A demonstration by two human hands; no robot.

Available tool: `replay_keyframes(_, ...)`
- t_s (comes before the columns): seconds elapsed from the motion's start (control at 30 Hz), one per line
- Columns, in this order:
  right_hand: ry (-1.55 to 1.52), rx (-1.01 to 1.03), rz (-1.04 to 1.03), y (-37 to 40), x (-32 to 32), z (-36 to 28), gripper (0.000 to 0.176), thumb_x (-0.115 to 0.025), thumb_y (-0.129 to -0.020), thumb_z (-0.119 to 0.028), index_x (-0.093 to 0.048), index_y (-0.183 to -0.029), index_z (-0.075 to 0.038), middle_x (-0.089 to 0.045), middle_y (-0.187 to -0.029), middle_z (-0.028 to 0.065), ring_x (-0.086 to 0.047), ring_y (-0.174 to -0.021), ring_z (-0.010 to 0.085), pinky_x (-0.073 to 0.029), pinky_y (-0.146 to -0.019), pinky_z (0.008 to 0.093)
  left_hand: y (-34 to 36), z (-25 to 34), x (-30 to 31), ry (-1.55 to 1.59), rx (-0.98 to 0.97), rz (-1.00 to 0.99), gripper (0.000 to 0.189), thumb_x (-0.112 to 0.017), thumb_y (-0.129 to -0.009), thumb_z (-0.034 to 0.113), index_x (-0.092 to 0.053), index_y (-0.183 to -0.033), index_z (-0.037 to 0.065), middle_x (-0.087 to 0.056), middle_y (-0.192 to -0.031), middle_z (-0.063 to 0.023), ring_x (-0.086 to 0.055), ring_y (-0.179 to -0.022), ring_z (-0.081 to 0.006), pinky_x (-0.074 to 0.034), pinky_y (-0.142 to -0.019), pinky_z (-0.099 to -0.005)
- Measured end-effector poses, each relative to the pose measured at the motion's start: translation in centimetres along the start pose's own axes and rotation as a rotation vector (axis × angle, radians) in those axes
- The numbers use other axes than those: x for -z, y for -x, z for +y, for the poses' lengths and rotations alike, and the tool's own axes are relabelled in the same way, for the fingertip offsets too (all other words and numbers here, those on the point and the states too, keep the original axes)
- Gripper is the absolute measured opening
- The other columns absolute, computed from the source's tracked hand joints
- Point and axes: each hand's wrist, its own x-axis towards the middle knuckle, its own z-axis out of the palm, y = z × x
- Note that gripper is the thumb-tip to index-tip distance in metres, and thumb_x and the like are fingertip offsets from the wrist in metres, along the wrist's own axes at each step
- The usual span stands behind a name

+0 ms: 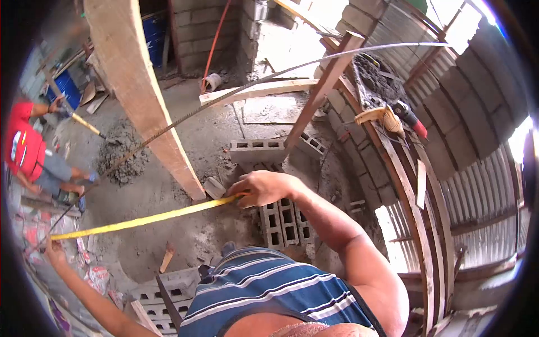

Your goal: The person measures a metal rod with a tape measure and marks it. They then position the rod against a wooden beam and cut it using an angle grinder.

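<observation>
A yellow tape measure (149,220) is stretched out between my two hands. My right hand (261,189), near the middle of the view, is closed round the tape's orange-edged end. At the far left my left hand (54,253) pinches the other end of the tape, close to a long steel rebar (193,111). That rebar runs diagonally up to the upper right, passing in front of a wooden post (147,84). Below my right hand several hollow concrete blocks (285,223) stand on the floor.
At the left a person in a red shirt (28,145) holds a long-handled tool over a mortar heap (120,154). A slanted wooden post (323,90) rises behind the blocks. An angle grinder (410,119) lies on planks at the right, near a mortar trough (379,81).
</observation>
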Motion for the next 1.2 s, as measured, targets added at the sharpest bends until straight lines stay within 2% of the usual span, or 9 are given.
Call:
replay_keyframes(0.13,0.102,0.045,0.036,-5.1,-1.6,-6.5,0.041,-0.069,-0.082,-0.027,-0.073,-0.118,-0.008,-0.075,-0.1,0.0178,-0.071,-0.092,0.0365,-0.057,-0.082,0.0454,2.7,-2.2,-9.0,0.474,0.242,0.084,0.038,-0.063,-0.101,0.041,-0.066,-0.116,0.006,-0.069,-0.098,-0.0045,-0.064,-0.083,-0.0112,-0.05,-0.065,-0.026)
replay_keyframes(0.3,0.155,-0.026,0.036,-9.9,-4.0,-10.2,0.04,-0.069,-0.08,-0.034,-0.074,-0.112,-0.01,-0.074,-0.09,0.0161,-0.071,-0.086,0.0372,-0.057,-0.078,0.0472,17.0,9.4,-26.5,0.349,0.431,-0.098,0.041,-0.068,-0.098,0.041,-0.064,-0.127,0.011,-0.069,-0.099,0.0014,-0.067,-0.084,-0.0099,-0.052,-0.066,-0.0256)
replay_keyframes(0.6,0.336,-0.003,-0.086,-8.4,-1.1,-9.3,0.065,-0.074,-0.084,-0.052,-0.063,-0.137,-0.015,-0.073,-0.094,0.0178,-0.072,-0.089,0.0349,-0.056,-0.077,0.0449,7.6,2.2,-10.4,0.38,0.306,0.051,0.022,-0.075,-0.094,0.032,-0.066,-0.098,0.012,-0.063,-0.076,0.0012,-0.058,-0.06,-0.0104,-0.046,-0.051,-0.0252)
replay_keyframes(0.77,0.236,-0.031,-0.064,-2.7,3.2,-8.1,0.05,-0.078,-0.083,-0.031,-0.07,-0.127,-0.01,-0.074,-0.099,0.0183,-0.072,-0.085,0.0333,-0.055,-0.076,0.0424,3.7,-0.8,-2.3,0.494,0.23,0.223,0.022,-0.075,-0.093,0.029,-0.06,-0.086,0.015,-0.059,-0.071,0.0011,-0.056,-0.056,-0.0123,-0.044,-0.046,-0.0271)
replay_keyframes(0.83,0.177,-0.037,-0.024,-2.9,2.3,-9.6,0.044,-0.076,-0.082,-0.027,-0.072,-0.122,-0.008,-0.073,-0.096,0.0194,-0.072,-0.084,0.0341,-0.055,-0.075,0.0428,5.4,-0.3,-5.0,0.276,0.04,0.262,0.021,-0.07,-0.095,0.03,-0.059,-0.094,0.013,-0.062,-0.079,-0.002,-0.059,-0.065,-0.0167,-0.049,-0.055,-0.0285)
replay_keyframes(0.87,0.204,-0.02,0.003,-3.7,1.7,-10.6,0.042,-0.076,-0.082,-0.026,-0.073,-0.12,-0.008,-0.072,-0.094,0.0198,-0.072,-0.083,0.0336,-0.054,-0.075,0.0423,4.4,-0.4,-6.1,0.598,0.235,0.503,0.021,-0.067,-0.097,0.031,-0.059,-0.093,0.012,-0.06,-0.078,-0.0028,-0.06,-0.068,-0.0175,-0.05,-0.057,-0.0314)
replay_keyframes(0.93,0.135,-0.095,-0.049,-5.6,0.8,-12.7,0.041,-0.074,-0.082,-0.025,-0.073,-0.118,-0.006,-0.072,-0.093,0.0203,-0.071,-0.085,0.0333,-0.054,-0.076,0.0421,1.8,-8.3,-4.3,0.501,0.048,0.19,0.028,-0.065,-0.099,0.04,-0.06,-0.093,0.013,-0.058,-0.078,-0.001,-0.056,-0.066,-0.0136,-0.045,-0.052,-0.0297)
replay_keyframes(0.97,0.138,-0.002,0.011,-6.6,-0.1,-13.1,0.038,-0.074,-0.081,-0.023,-0.074,-0.114,-0.004,-0.072,-0.093,0.0207,-0.072,-0.084,0.0334,-0.054,-0.075,0.041,8.0,2.9,-12.3,0.471,0.078,0.43,0.034,-0.065,-0.098,0.046,-0.06,-0.089,0.014,-0.058,-0.075,0.0,-0.052,-0.059,-0.0125,-0.04,-0.048,-0.0272)
replay_keyframes(1.2,0.133,-0.02,-0.009,-12.7,-2.9,-16.8,0.038,-0.07,-0.082,-0.022,-0.075,-0.114,-0.004,-0.075,-0.096,0.0202,-0.075,-0.089,0.0309,-0.057,-0.081,0.0374,12.8,6.4,-19.6,0.511,0.219,0.263,0.025,-0.063,-0.1,0.03,-0.059,-0.105,0.005,-0.07,-0.083,-0.0134,-0.068,-0.058,-0.023,-0.056,-0.044,-0.0345)
